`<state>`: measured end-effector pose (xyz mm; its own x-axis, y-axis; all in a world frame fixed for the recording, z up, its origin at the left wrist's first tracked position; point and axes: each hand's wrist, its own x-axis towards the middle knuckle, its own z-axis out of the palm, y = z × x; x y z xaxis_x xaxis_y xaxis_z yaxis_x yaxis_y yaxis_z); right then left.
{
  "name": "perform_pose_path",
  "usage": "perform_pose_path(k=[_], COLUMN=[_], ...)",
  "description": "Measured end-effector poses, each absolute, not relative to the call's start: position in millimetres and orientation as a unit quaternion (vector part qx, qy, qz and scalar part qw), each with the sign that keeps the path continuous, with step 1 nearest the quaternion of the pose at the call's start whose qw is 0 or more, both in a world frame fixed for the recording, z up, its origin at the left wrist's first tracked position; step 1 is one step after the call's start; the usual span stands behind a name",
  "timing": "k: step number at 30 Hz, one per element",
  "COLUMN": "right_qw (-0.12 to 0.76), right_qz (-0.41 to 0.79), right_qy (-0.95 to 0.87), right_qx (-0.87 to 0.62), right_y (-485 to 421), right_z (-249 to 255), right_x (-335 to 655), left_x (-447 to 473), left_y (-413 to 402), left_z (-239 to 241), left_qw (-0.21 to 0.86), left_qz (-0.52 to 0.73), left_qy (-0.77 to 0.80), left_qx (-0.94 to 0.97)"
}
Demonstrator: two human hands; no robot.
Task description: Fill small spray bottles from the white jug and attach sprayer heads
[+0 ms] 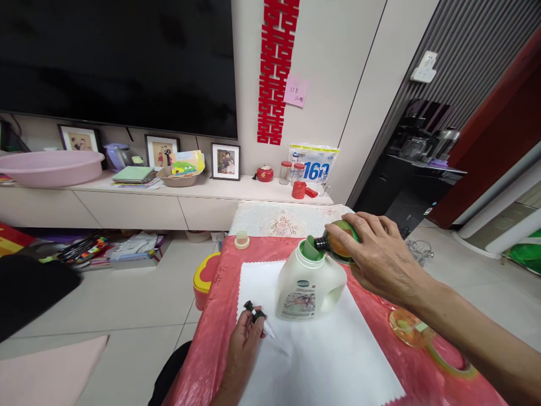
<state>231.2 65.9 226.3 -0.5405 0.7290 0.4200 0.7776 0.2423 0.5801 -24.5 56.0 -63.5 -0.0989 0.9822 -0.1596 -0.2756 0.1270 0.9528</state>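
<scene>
At far left, I see a yellow-and-red stool point(203, 285) beside a table draped in glossy red plastic point(211, 332), where a pale, translucent cap point(242, 241) sits near the far edge. Next, the person's left hand point(244, 345) closes thumb and fingers around a black-and-white pump dispenser point(256, 314), its thin clear tube slanting down over a white sheet point(329, 361). On that sheet, a white plastic jug with a printed label point(304, 287) stands upright, a curved green spout point(310, 247) in its open mouth. The person's right hand point(380, 254) is clamped on a small rounded green-and-amber bottle point(343, 239), tipped so its black ribbed neck points left into the spout; I cannot tell whether liquid is flowing. Farther right, an orange translucent tape roll point(408, 327) lies on the red plastic.
</scene>
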Motion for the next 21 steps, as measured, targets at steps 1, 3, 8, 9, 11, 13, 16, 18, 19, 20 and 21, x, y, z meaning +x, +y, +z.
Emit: perform_pose_path(k=[1, 3, 8, 9, 11, 13, 16, 18, 19, 20, 21], right_qw=[0.029, 0.026, 0.015, 0.011, 0.004, -0.003, -0.009, -0.011, -0.011, -0.012, -0.013], right_qz=[-0.388, -0.388, -0.39, -0.392, -0.394, -0.395, -0.399, -0.403, -0.404, -0.405, -0.405], right_qy=[-0.787, -0.786, -0.786, -0.786, -0.785, -0.786, -0.785, -0.785, -0.785, -0.786, -0.787], right_qx=[-0.479, -0.481, -0.479, -0.479, -0.478, -0.476, -0.474, -0.471, -0.469, -0.467, -0.465], right_y=[65.9, 65.8, 65.1, 65.1, 65.3, 65.9, 67.0, 67.4, 67.6, 67.7, 67.8], right_z=[226.4, 226.4, 227.9, 228.3, 229.0, 229.4, 229.9, 230.5, 230.8, 231.2, 231.6], right_x=[231.4, 231.6, 229.8, 229.3, 228.6, 228.3, 228.3, 228.1, 228.0, 227.9, 227.7], left_x=[-24.3, -23.9, -24.2, -24.4, -24.7, -24.7, -24.3, -23.9, -23.7, -23.5, -23.3], left_y=[56.1, 56.2, 55.9, 55.8, 55.6, 55.4, 54.9, 54.5, 54.4, 54.3, 54.3], left_z=[-63.0, -62.1, -62.4, -62.6, -62.6, -61.7, -58.9, -56.6, -55.5, -54.3, -53.0], left_qw=[0.568, 0.571, 0.572, 0.572, 0.571, 0.571, 0.571, 0.571, 0.57, 0.569, 0.568], left_qz=[0.554, 0.553, 0.552, 0.552, 0.552, 0.554, 0.553, 0.552, 0.553, 0.554, 0.555], left_qy=[0.492, 0.493, 0.489, 0.488, 0.488, 0.49, 0.493, 0.495, 0.496, 0.497, 0.498], left_qx=[0.357, 0.354, 0.36, 0.362, 0.362, 0.357, 0.352, 0.352, 0.351, 0.35, 0.348])
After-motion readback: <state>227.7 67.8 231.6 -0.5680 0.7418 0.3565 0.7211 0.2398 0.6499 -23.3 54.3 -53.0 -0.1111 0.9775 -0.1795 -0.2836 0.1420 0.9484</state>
